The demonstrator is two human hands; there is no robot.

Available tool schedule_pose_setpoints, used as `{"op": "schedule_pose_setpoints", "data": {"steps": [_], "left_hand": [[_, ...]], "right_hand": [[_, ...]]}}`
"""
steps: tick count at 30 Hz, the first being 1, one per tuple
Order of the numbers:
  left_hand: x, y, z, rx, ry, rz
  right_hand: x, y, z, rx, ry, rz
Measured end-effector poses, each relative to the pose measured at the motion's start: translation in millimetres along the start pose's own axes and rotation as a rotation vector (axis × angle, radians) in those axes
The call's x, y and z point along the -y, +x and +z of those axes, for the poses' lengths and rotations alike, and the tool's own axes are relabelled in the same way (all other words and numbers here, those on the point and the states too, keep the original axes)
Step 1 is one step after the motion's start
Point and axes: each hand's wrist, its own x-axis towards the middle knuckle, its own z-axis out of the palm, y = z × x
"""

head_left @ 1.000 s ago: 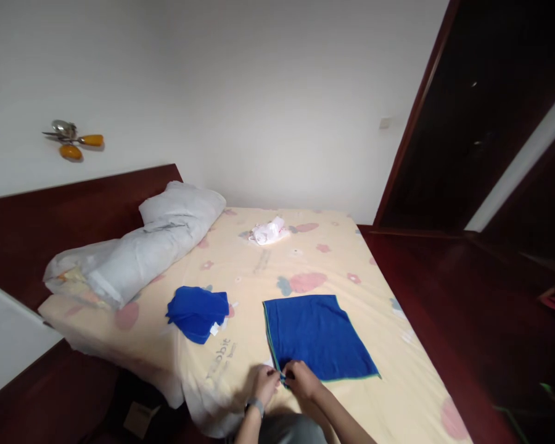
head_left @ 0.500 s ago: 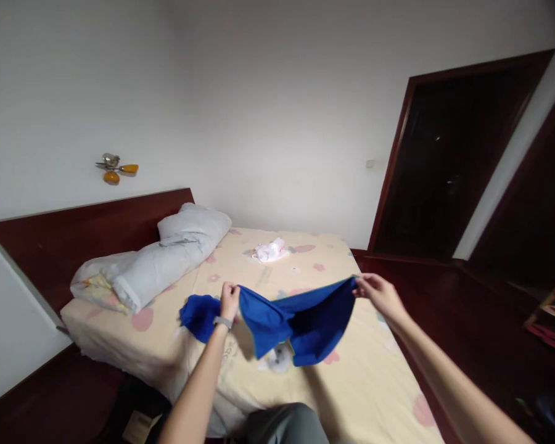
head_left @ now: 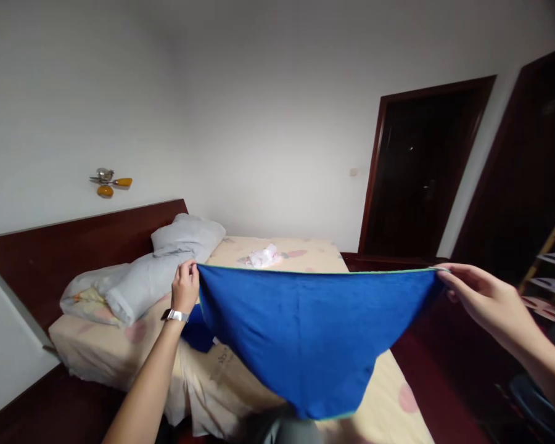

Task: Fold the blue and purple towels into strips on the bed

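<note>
A blue cloth (head_left: 305, 333) with a thin green edge hangs stretched between my hands above the bed. My left hand (head_left: 185, 288) pinches its upper left corner and wears a watch on the wrist. At the upper right corner, my right hand (head_left: 476, 290) grips the cloth between thumb and fingers. Another blue cloth (head_left: 198, 331) lies on the bed just beyond my left wrist, partly hidden. The lower part of the held cloth hangs down in front of my knee.
The bed (head_left: 240, 376) has a pale patterned sheet. Grey bedding (head_left: 143, 287) is heaped by the headboard (head_left: 74, 246). A crumpled white cloth (head_left: 262, 256) lies on the far part. To the right are a dark door (head_left: 416, 179) and a shelf rack (head_left: 543, 271).
My hands have moved apart, the right one well to the right, pulling the folded, drooping blue cloth out into one wide sheet. The camera view has shifted slightly.
</note>
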Motion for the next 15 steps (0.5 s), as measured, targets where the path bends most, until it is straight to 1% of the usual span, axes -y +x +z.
{"op": "schedule_pose_setpoints", "data": {"steps": [2,5,7,9,11,12,13,15], "left_hand": [[-3,-7,3.7,-0.051,0.014,-0.013],[-4,-18,12.7,-0.108,0.047,-0.047],[-1,-26,23.7,-0.113,0.064,-0.075],[5,-34,41.9,-0.086,0.07,-0.108],[16,-45,69.6,-0.017,0.057,-0.132],[23,-52,87.5,0.039,0.042,-0.139],[31,-61,108.1,0.111,0.022,-0.145],[49,-86,155.6,0.269,-0.015,-0.161]], "right_hand": [[-5,-7,1,-0.013,-0.035,-0.012],[-17,-15,3,-0.068,-0.057,-0.037],[-31,-16,6,-0.118,-0.075,-0.036],[-49,-13,14,-0.145,-0.107,-0.014],[-75,-6,29,-0.122,-0.16,0.025],[-92,0,40,-0.097,-0.187,0.048],[-112,5,54,-0.067,-0.208,0.072],[-159,17,90,0.004,-0.236,0.12]]}}
